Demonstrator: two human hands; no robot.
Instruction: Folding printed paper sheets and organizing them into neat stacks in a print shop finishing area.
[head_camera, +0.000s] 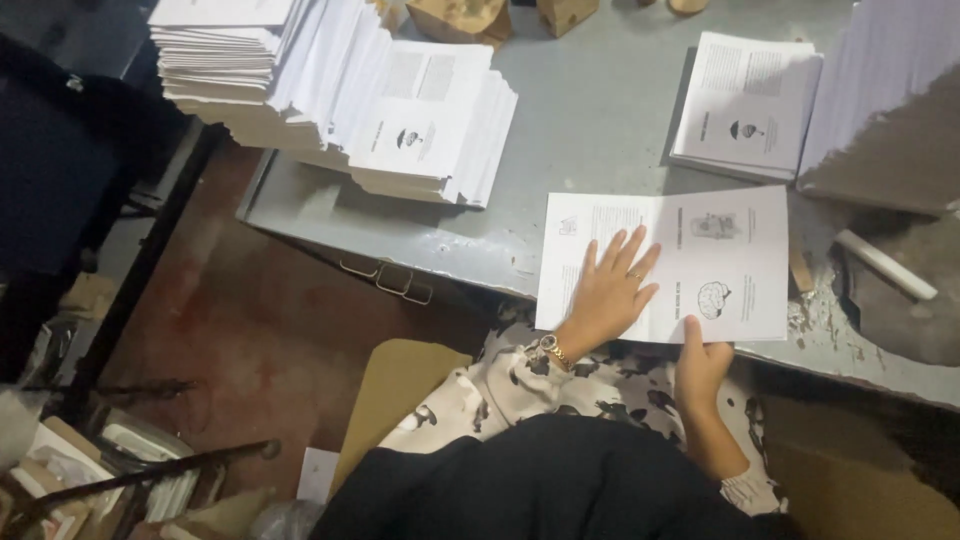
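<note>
We are pressing our left hand (608, 290) flat, fingers spread, on the printed sheet (665, 265) at the grey table (590, 120) edge to pin it; our right hand (700, 365) is pinching its near edge, thumb on top

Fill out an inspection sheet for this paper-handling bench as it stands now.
Surface: grey metal table, paint chipped near the right edge.
Job's things: one printed sheet lying flat at the near edge, with small drawings on it.
Clutter: tall leaning stack of printed sheets at left; smaller stack at right; white paper pile far right; white stick; wooden blocks at the back.
Grips: left hand pressed flat on the sheet, fingers spread, gold watch at the wrist; right hand pinching the sheet's near edge.
Cables: nothing seen.
Surroundings: reddish floor, brown cardboard, dark metal frame at left.
</note>
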